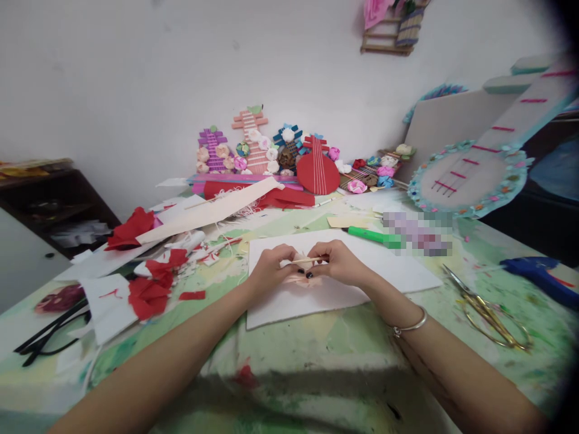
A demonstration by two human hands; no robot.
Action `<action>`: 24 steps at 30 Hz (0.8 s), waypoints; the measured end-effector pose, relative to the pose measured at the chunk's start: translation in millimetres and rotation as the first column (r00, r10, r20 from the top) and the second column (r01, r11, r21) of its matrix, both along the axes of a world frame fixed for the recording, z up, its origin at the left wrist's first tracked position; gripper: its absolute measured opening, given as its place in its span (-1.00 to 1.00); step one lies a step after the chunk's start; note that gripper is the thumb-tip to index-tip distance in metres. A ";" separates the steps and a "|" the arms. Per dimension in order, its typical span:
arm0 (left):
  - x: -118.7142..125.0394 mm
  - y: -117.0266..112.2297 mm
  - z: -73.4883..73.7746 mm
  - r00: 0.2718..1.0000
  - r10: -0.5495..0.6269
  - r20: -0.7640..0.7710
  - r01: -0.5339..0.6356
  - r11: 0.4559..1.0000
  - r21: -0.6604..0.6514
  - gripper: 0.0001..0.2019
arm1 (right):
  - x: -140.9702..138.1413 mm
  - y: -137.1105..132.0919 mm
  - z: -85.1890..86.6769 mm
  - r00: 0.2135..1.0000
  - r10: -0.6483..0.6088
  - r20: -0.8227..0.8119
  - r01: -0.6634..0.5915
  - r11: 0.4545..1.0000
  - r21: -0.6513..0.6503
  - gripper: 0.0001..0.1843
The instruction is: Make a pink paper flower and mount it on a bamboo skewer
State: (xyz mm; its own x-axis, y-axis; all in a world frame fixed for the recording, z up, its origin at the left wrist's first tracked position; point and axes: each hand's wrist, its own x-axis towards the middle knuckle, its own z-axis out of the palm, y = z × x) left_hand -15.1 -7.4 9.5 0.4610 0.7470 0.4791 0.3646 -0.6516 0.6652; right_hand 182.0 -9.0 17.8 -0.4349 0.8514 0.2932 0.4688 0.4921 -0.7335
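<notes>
Close together over a white sheet [280, 307], my left hand [274, 265] and my right hand [341, 262] pinch a thin wooden stick [310, 260] between them. It lies crosswise, one end in each hand's fingers. Pale peach crepe paper [308, 281] shows beneath the fingertips, partly covered by both thumbs; how it meets the stick is hidden. A green-handled tool [371, 235] rests beyond my right hand. Gold-handled scissors [486, 307] lie open on the table to the right.
Red paper scraps [151, 295] and black-framed glasses [58, 337] lie at left. A blue glue gun [543, 277] sits far right. Along the wall stand a red lute-shaped craft [318, 169] and several paper-flower pieces. A large banjo-like craft [470, 175] leans at back right.
</notes>
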 end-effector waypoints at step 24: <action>1.4 0.6 4.1 0.999 0.034 -0.037 -0.037 0.995 -0.091 -0.73 | -2.6 -0.3 -2.9 0.998 -0.054 0.014 0.054 0.999 0.004 -0.93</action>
